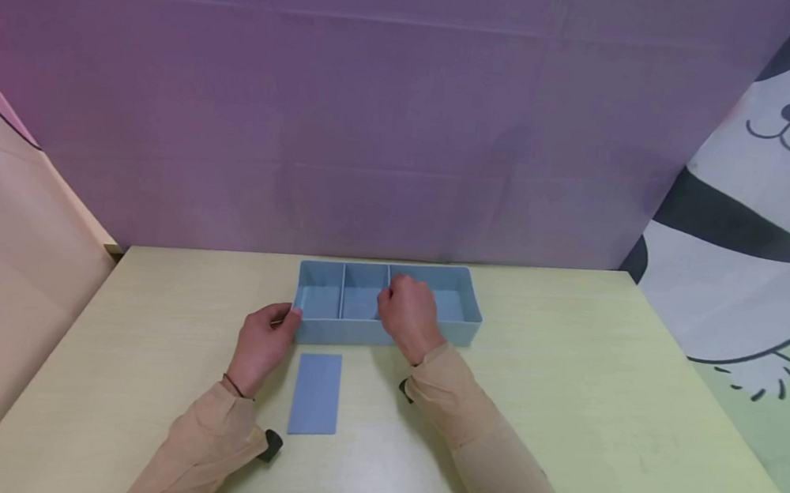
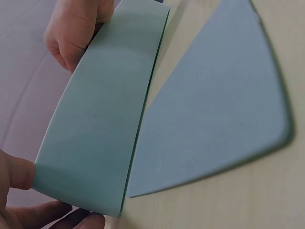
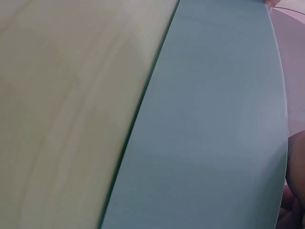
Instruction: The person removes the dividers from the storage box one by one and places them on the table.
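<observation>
grey-blue tray (image 1: 347, 333) | long, rectangular | open-topped | smooth-sided | thin upright dividers (image 1: 342, 292)

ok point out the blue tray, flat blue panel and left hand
Blue tray (image 1: 347, 332), head view, front wall
Flat blue panel (image 1: 316, 394), head view, upper face
Left hand (image 1: 261, 349), head view, back of hand

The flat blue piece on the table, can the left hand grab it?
Probably yes: the flat blue piece lies near the left hand, with nothing covering it or between them. That hand holds the blue box at one end, though, so it might need to let go first.
</observation>
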A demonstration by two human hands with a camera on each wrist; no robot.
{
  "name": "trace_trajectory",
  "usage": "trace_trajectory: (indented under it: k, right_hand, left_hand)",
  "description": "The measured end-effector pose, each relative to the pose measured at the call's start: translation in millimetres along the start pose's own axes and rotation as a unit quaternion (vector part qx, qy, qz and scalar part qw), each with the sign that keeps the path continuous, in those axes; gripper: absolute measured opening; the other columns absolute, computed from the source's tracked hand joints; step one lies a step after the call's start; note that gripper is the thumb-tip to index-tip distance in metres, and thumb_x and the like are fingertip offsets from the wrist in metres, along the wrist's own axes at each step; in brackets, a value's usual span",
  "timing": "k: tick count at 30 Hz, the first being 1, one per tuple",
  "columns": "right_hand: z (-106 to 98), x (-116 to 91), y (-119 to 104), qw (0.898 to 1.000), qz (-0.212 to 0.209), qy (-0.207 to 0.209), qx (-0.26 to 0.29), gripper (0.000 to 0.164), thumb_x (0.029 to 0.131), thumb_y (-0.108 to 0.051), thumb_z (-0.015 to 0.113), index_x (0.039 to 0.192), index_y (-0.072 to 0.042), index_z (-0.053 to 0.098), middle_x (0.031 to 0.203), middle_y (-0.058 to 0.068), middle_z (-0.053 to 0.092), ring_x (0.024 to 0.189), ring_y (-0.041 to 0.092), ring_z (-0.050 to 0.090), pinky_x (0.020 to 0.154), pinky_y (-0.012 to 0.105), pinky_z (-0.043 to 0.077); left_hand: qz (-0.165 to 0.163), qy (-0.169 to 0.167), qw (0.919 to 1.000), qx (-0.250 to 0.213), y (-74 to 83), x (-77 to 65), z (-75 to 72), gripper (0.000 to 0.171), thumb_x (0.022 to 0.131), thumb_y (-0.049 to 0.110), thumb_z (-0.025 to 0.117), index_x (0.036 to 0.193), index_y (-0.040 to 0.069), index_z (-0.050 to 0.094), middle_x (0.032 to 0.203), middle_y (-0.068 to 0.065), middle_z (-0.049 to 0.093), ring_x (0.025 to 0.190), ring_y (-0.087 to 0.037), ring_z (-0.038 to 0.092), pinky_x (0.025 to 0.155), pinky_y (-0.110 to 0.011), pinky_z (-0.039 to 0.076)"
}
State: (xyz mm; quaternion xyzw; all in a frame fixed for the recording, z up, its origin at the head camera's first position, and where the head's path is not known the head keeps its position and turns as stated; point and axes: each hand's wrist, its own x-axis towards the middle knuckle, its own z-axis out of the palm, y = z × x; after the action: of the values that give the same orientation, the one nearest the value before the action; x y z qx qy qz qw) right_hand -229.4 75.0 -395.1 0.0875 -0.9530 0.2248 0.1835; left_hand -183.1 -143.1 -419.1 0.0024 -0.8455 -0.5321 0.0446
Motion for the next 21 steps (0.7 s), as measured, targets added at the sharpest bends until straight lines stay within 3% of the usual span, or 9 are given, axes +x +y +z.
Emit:
trace_trajectory:
  k: [8, 21]
  right_hand:
    - [-0.8, 0.0, 0.1, 1.000, -0.004, 0.010, 0.004, 0.033, 0.079, -0.008, 0.049, 0.048, -0.014, 0.039, 0.041, 0.002, 0.040, 0.040, 0.018, 0.039, 0.043, 0.037, 0.037]
    - [-4.0, 0.5, -0.5, 1.000, -0.001, 0.010, 0.026, 0.035, 0.078, -0.008, 0.050, 0.047, -0.015, 0.036, 0.041, -0.001, 0.034, 0.038, 0.017, 0.036, 0.038, 0.030, 0.028]
  left_hand:
    - [0.004, 0.004, 1.0000, -0.002, 0.3, -0.8, 0.2, 0.037, 0.091, 0.025, 0.050, 0.113, -0.005, 0.055, 0.109, -0.025, 0.058, 0.096, -0.027, 0.053, 0.084, -0.044, 0.046]
    - [0.002, 0.005, 1.0000, 0.004, 1.7, -0.9, -0.1, 0.037, 0.091, 0.024, 0.049, 0.114, -0.005, 0.054, 0.110, -0.025, 0.058, 0.096, -0.028, 0.053, 0.085, -0.045, 0.046]
